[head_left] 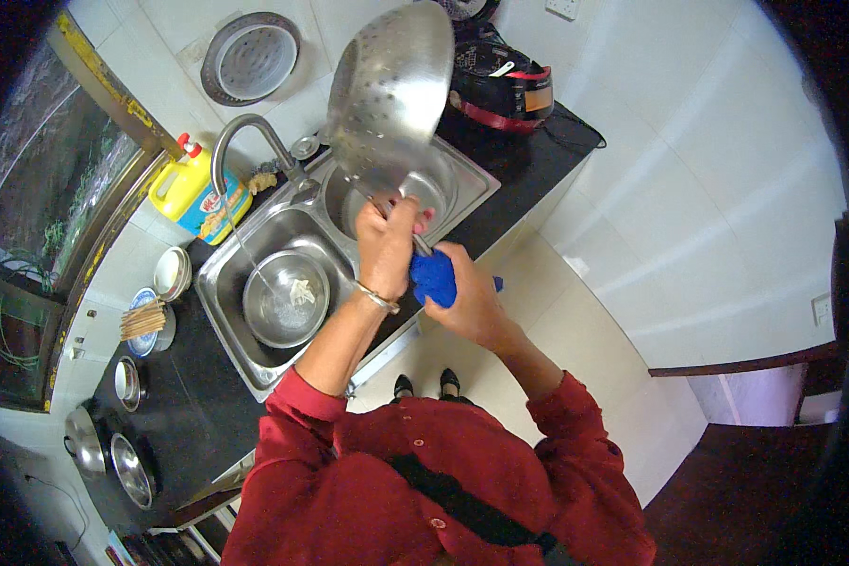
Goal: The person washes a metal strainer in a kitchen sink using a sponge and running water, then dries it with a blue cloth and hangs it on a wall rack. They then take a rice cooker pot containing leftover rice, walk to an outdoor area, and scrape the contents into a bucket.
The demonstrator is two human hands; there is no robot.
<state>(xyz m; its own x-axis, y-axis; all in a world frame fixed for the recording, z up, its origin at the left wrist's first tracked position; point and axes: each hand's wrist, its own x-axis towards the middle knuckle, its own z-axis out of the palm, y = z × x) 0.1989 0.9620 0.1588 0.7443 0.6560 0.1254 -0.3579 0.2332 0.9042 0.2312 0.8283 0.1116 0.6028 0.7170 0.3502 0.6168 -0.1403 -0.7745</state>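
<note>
My left hand [385,244] is closed around the metal handle [422,245] of a large steel wok [389,78]. The wok is tilted up above the right-hand basin, and marks or drops dot its surface. My right hand [470,301] grips a blue cloth [433,276] against the end of that handle. Below and to the left, a steel bowl [286,301] sits in the left basin of the double sink [212,283]. Water runs from the curved faucet [244,120] into it, and something pale lies inside. A round pot or basin [435,180] is partly hidden in the right-hand basin.
A yellow detergent jug [191,187] stands behind the sink. Along the black counter [198,417] are stacked bowls [172,272], wooden chopsticks [143,320] across a bowl, and a steel bowl [132,470]. A black and red rice cooker [502,88] stands beyond the right end.
</note>
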